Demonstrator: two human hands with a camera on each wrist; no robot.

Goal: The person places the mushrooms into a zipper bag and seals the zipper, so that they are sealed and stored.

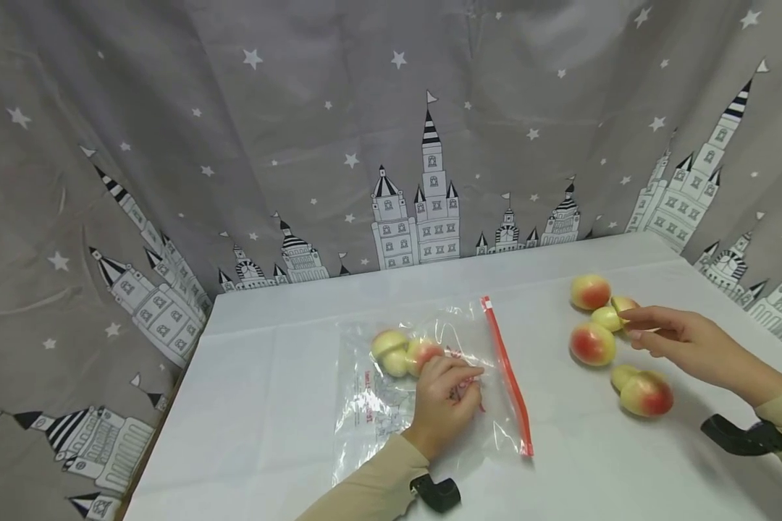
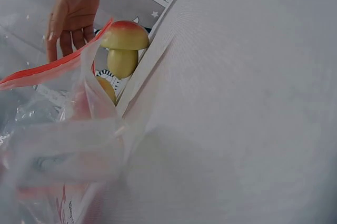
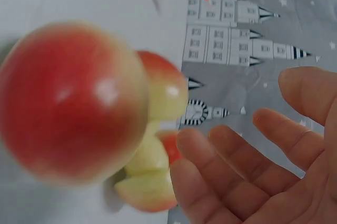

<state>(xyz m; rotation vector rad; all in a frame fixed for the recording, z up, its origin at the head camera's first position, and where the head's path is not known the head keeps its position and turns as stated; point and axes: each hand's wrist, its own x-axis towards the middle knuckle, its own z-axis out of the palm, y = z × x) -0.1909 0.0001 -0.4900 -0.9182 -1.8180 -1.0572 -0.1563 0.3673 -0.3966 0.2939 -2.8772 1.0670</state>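
Two toy mushrooms [image 1: 391, 346] with yellow and red caps lie in a clear zip bag [image 1: 358, 416] with a red zip edge. My left hand [image 1: 444, 398] lies over the bag with curled fingers and grips its film beside these mushrooms. In the left wrist view, the bag [image 2: 52, 66] bunches close to the camera and the left fingers are hidden. My right hand [image 1: 697, 344] hovers at the loose mushrooms [image 1: 591, 344] on the right, fingers loosely bent and holding nothing. One mushroom cap [image 3: 73, 103] looms large in the right wrist view, beside the right fingers [image 3: 205, 161].
The white tabletop [image 1: 247, 405] carries the bag and the mushrooms. Behind it hangs a grey curtain [image 1: 300, 108] printed with castles and stars. Another mushroom [image 1: 648, 394] lies nearer the front, below the right hand. Black wrist mounts [image 1: 746, 436] sit at both cuffs.
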